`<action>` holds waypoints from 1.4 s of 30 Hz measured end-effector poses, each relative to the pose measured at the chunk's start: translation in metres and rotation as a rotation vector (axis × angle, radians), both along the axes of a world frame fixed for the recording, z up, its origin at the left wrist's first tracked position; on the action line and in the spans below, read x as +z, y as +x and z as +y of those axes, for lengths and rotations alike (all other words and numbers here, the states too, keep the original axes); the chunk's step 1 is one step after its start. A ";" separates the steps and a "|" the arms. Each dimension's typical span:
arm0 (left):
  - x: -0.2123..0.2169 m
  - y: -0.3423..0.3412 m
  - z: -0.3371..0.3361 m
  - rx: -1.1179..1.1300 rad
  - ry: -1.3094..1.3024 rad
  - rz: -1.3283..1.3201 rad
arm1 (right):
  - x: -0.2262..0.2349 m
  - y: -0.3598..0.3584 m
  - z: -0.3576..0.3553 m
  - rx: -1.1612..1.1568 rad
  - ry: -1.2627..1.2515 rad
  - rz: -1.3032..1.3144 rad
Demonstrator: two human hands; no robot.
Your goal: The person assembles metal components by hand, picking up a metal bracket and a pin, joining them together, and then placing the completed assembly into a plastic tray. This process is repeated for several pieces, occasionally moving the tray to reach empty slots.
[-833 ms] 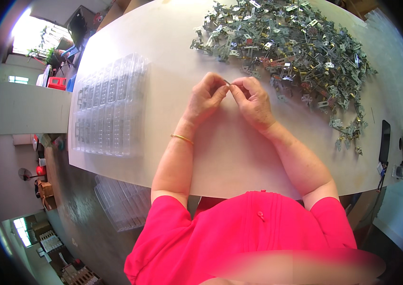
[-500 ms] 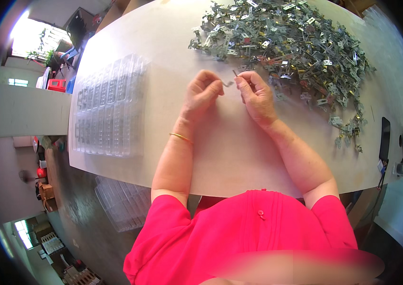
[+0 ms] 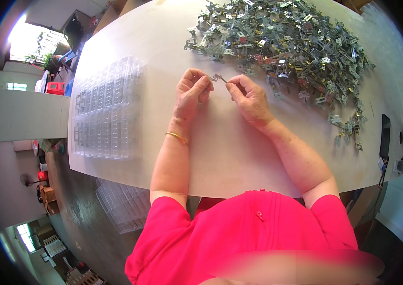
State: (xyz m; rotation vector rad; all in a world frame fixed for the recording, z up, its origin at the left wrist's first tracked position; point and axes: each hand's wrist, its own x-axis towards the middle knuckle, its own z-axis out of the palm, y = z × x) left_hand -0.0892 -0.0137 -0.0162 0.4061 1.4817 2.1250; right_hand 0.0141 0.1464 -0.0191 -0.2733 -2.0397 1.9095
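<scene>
my bright pink short-sleeved shirt (image 3: 258,232) | thin gold bangle (image 3: 177,137) on my left wrist | white round table (image 3: 230,152) | silver-grey and brass heap of small metal parts (image 3: 296,38) | clear plastic compartment tray (image 3: 104,111) | black flat phone (image 3: 385,135)

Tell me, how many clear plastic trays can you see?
2: one tray lies on the white table left of the hands; another sits lower, below the table's edge.

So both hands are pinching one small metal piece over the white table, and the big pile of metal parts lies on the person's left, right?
Not quite: the head view shows the pile of metal parts on the person's right. The left hand and right hand do pinch one small metal piece over the white table.
</scene>
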 end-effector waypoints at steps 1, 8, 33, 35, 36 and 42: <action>0.000 0.001 0.000 0.000 -0.012 0.011 | 0.000 0.000 0.000 -0.002 0.001 0.000; 0.003 0.005 0.000 -0.024 -0.076 0.178 | 0.000 0.000 0.001 -0.010 0.073 0.003; 0.014 0.010 -0.003 -0.437 -0.193 0.111 | 0.000 -0.007 0.017 0.219 -0.510 -0.058; 0.017 0.010 -0.003 -0.426 -0.225 0.066 | 0.002 -0.003 0.017 0.217 -0.488 0.004; 0.017 0.010 -0.002 -0.341 -0.209 0.022 | 0.003 -0.002 0.017 0.213 -0.464 0.067; 0.017 0.004 -0.002 -0.211 -0.155 -0.066 | -0.001 0.002 0.010 0.232 -0.025 0.291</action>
